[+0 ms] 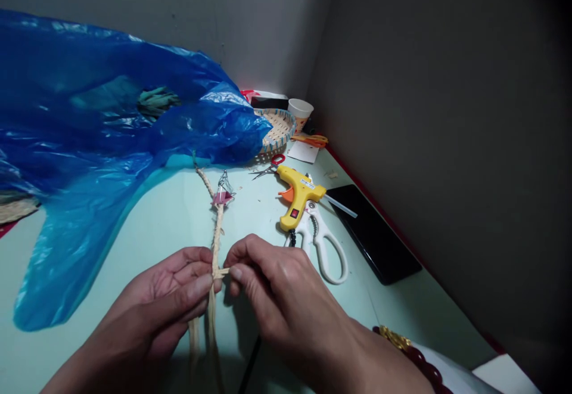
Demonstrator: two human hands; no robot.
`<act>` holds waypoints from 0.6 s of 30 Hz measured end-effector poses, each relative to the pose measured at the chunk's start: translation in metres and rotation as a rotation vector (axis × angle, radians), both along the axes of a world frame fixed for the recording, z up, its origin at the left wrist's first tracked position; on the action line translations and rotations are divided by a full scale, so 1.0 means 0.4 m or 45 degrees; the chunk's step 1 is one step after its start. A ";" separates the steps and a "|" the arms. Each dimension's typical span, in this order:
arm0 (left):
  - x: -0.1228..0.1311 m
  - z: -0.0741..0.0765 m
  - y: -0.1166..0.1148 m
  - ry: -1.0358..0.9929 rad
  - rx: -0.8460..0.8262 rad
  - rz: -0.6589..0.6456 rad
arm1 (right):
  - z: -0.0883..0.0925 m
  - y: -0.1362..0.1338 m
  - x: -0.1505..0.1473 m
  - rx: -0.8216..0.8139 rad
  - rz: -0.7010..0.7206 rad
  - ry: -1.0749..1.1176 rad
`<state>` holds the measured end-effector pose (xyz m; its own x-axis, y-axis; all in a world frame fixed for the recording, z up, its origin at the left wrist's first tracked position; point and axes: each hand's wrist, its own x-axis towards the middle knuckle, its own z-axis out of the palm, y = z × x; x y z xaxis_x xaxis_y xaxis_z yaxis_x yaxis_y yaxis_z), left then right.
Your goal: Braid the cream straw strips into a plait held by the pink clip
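Note:
A thin braid of pale straw-like strands (217, 236) runs toward me across the table. My left hand (172, 298) pinches the braid between thumb and fingers near its lower end. Just to the right, my right hand (272, 287) is closed on a short strand that sticks out sideways from the braid. Loose strands (212, 334) hang down below my left fingers. Farther up, a small dull-pink piece with thin metal wires (222, 196) sits on the braid; it resembles a clip. Beyond it the braid bends to the upper left.
A yellow glue gun (298, 194) lies over white-handled scissors (330, 257), beside a black phone-like slab (379, 236). Small red-handled scissors (272, 166), a woven basket (282, 130) and a paper cup (300, 111) stand behind. A blue plastic bag (111, 114) covers the left; walls close off the back and right.

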<state>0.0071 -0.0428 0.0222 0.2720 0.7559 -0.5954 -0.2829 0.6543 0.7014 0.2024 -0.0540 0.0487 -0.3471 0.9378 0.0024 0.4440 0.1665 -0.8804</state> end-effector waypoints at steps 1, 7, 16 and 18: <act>-0.008 -0.007 0.003 -0.008 0.002 -0.056 | -0.003 0.002 0.000 0.049 0.006 0.001; -0.025 -0.030 0.003 -0.046 0.029 -0.078 | -0.017 0.007 -0.006 0.261 -0.012 -0.028; 0.016 0.011 -0.009 -0.022 0.035 0.063 | -0.037 0.012 -0.006 0.404 -0.011 0.092; 0.022 0.020 -0.012 0.007 0.033 0.094 | -0.036 0.015 -0.006 0.402 -0.012 0.109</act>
